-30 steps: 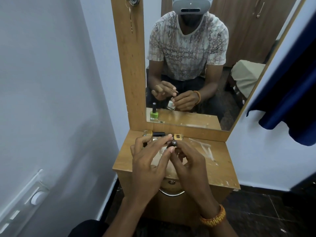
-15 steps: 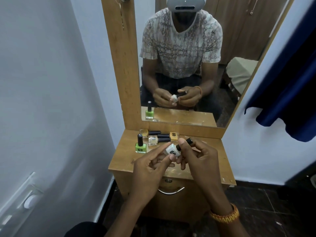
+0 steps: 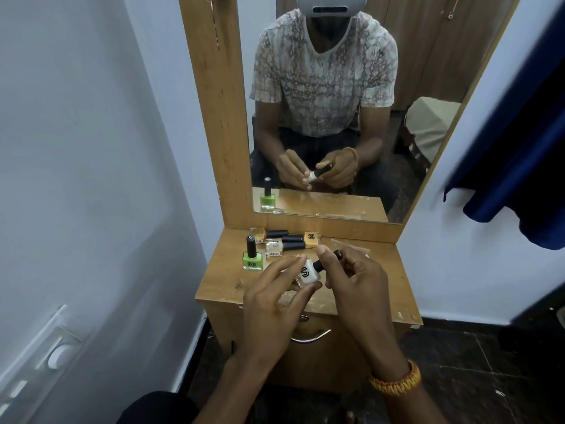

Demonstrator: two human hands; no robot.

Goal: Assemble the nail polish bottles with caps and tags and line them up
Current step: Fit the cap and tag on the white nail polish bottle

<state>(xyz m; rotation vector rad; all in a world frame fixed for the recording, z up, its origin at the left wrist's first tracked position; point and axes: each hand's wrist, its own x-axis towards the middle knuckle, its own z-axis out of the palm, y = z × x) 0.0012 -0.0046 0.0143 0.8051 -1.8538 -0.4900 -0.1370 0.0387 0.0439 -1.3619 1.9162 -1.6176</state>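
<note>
While your left hand pinches the white bottle above the tabletop, your right hand pinches its black cap. The green bottle stands upright at the back left. Three more bottles lie on their sides just behind it.

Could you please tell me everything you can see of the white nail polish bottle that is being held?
The white nail polish bottle is small and square-shouldered, with glossy, opaque white sides and a black hexagonal logo on the face turned to the camera. A slim black cap sits on its neck. It is held tilted above the wooden dresser top, cap pointing up and to the right. The left hand pinches the body with its fingertips, while the right hand grips the cap. It touches nothing else.
</note>
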